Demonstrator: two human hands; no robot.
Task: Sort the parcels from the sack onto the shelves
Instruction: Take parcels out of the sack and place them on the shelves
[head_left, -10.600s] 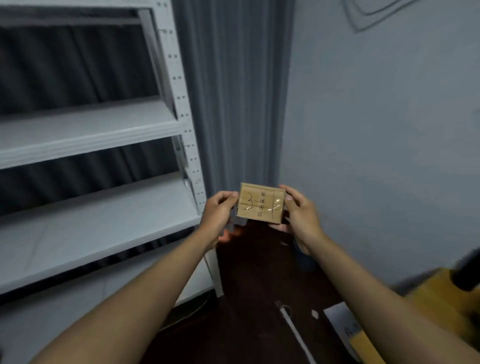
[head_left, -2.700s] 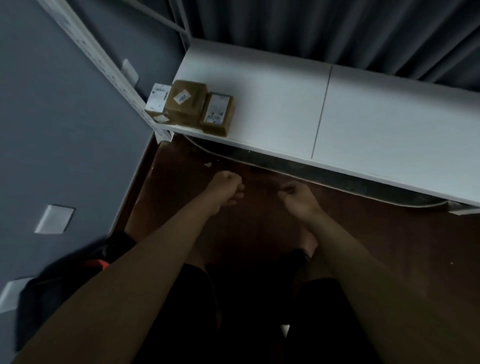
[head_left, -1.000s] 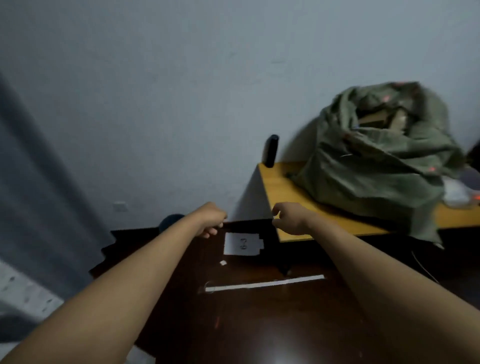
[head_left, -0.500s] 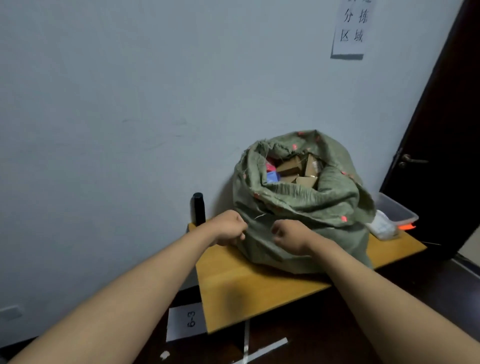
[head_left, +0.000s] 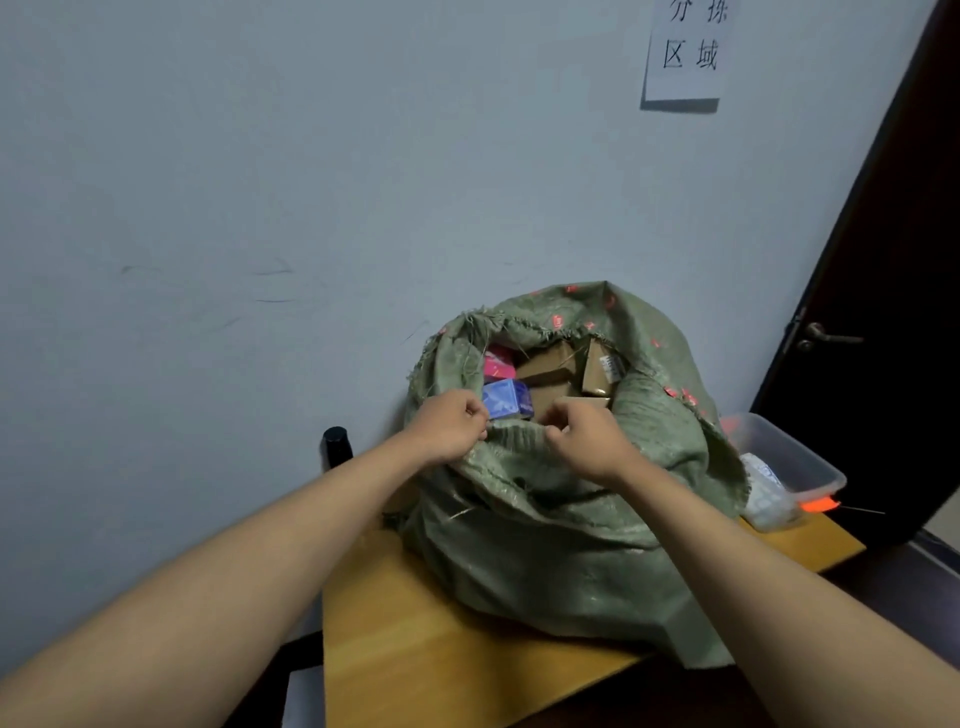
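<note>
Your left hand (head_left: 451, 427) and right hand (head_left: 584, 435) hang at the near rim of the green woven sack (head_left: 561, 525), fingers curled; whether they pinch the fabric cannot be told. The parcels lie inside the open mouth: a blue box (head_left: 506, 399), a pink one (head_left: 498, 364) and brown cartons (head_left: 550, 364). Risk: pulling the slack rim could tip the loosely piled parcels out or drag the sack toward the table edge. The sack stands on a yellow wooden table (head_left: 415, 649) against a pale wall, beside a clear plastic bin (head_left: 789, 457), a dark bottle (head_left: 337, 447) and a dark door (head_left: 883, 312).
</note>
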